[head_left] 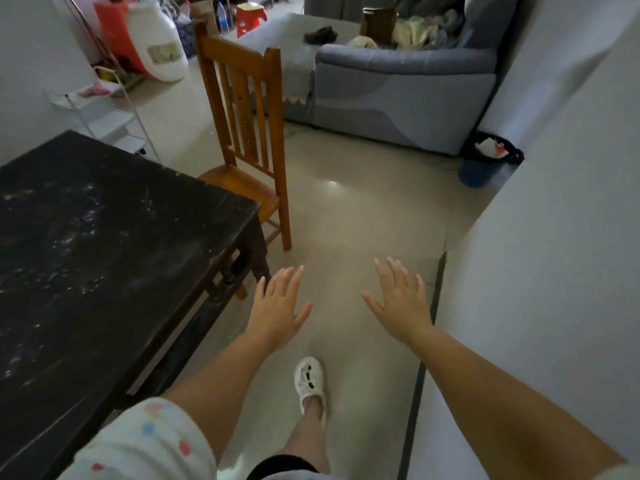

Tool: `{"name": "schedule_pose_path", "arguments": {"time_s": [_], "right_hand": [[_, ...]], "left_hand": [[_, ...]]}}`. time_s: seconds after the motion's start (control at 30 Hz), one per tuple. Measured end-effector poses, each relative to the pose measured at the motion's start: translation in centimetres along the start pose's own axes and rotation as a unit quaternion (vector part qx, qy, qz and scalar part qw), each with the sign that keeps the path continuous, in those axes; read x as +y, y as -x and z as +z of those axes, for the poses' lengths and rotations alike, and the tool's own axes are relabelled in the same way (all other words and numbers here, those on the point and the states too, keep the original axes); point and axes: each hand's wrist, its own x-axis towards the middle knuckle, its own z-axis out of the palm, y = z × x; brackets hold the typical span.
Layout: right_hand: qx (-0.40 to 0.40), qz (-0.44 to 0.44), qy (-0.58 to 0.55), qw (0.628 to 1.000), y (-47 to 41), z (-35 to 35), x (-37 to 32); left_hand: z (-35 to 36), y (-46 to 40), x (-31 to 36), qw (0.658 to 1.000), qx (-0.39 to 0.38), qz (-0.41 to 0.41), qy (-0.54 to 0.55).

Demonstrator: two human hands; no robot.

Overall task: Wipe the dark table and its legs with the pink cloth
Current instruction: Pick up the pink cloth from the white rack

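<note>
Table (pixel 104 220) beside left hand (pixel 277 306) — both (fingers spread) empty.

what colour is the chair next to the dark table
Orange-brown wood, slatted back; the chair shows clearly in the head view.

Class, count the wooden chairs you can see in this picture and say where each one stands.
1. The wooden chair stands at the far end of the dark table, its seat towards the table. Others may be hidden outside the view.
</note>
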Motion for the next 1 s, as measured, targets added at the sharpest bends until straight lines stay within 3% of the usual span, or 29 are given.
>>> {"name": "schedule_pose_path", "arguments": {"time_s": [0.37,0.53,0.83,1.0], "right_hand": [[0.012,0.01,0.018,1.0,-26.3,-6.9,6.3],[0.018,-0.031,0.033,0.999,-39.3,-8.6,10.1],[0.001,-0.176,0.086,0.981,-64.2,-13.2,16.1],[-0.031,-0.204,0.089,0.974,-76.5,-14.0,15.9]], "left_hand": [[-5.5,-29.3,1.5,0.999,0.008,0.039,0.021],[-5.4,-41.3,2.1,1.0,0.013,0.021,-0.002],[-5.2,-61.6,3.9,0.991,0.05,-0.123,0.031],[-6.1,-70.7,2.0,0.973,0.091,-0.198,0.072]]}}
